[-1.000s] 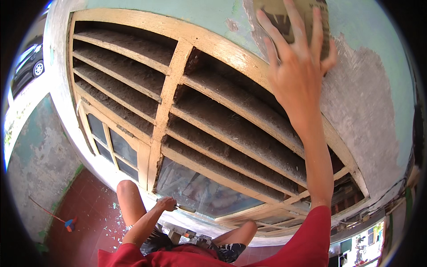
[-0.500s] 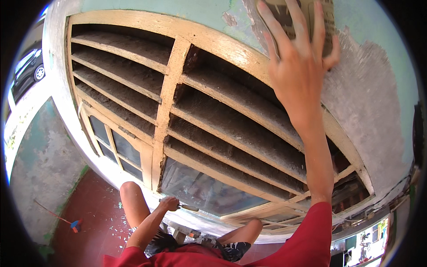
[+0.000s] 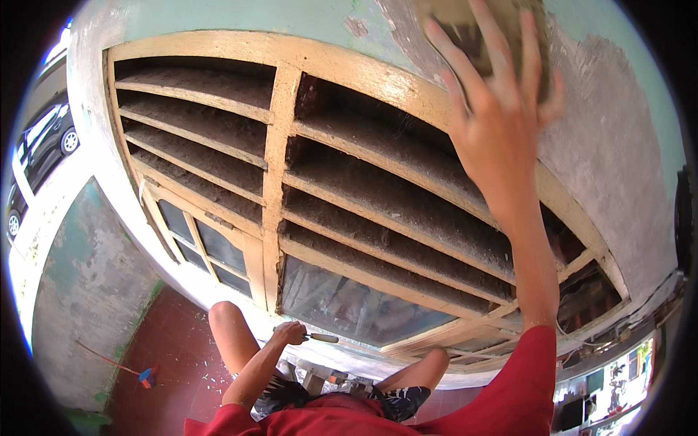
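My right hand (image 3: 505,123) reaches up to the wall above the window, fingers spread over a brown, dark-printed sheet of sandpaper (image 3: 469,42). The sheet lies against the wall under my fingers, partly hidden by them and blurred. Low down, between my knees, my left hand (image 3: 292,333) is closed round a slim scraper-like tool (image 3: 322,337). Its pale handle points right; my fist hides part of it. Around the sheet, the green-painted wall (image 3: 603,36) has a rough grey bare patch (image 3: 596,116).
A cream wooden window frame (image 3: 275,145) with dusty vent slats and glass panes fills the middle. Paint flakes lie on the red tiled floor (image 3: 174,349), near a blue-and-red object (image 3: 147,377) with a stick. A low wall (image 3: 80,283) and a dark car (image 3: 45,145) are at left.
The view has shifted, so the window and floor sit slightly lower and to the right. My right hand stays on the sheet, which is more blurred now. The left hand keeps its tool.
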{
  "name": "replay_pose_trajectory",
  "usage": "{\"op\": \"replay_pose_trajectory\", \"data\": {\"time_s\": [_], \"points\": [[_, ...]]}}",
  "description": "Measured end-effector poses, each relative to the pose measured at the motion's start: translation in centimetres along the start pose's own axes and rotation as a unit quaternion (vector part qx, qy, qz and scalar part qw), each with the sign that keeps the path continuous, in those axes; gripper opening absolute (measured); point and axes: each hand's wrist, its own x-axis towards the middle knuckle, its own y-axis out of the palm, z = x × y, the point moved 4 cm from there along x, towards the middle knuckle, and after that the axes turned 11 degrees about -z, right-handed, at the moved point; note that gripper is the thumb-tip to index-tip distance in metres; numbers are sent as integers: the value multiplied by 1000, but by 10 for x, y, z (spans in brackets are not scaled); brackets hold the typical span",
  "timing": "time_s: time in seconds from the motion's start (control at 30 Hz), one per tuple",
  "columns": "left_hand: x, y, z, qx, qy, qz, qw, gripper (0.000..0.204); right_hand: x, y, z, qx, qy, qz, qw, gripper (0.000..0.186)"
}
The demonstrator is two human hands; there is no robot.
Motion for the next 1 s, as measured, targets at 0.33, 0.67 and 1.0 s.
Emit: {"op": "replay_pose_trajectory", "data": {"time_s": [0.33, 0.67, 1.0], "points": [[6, 1, -11, 8, 33, 18, 999, 31, -32, -22, -20, -9, -17, 48, 999, 49], [6, 20, 12, 2, 37, 13, 999, 35, -4, -14, -19, 36, -4, -5, 999, 44], [11, 21, -5, 21, 49, 30, 998, 35, -49, -38, -59, 4, 1, 84, 996, 46]]}}
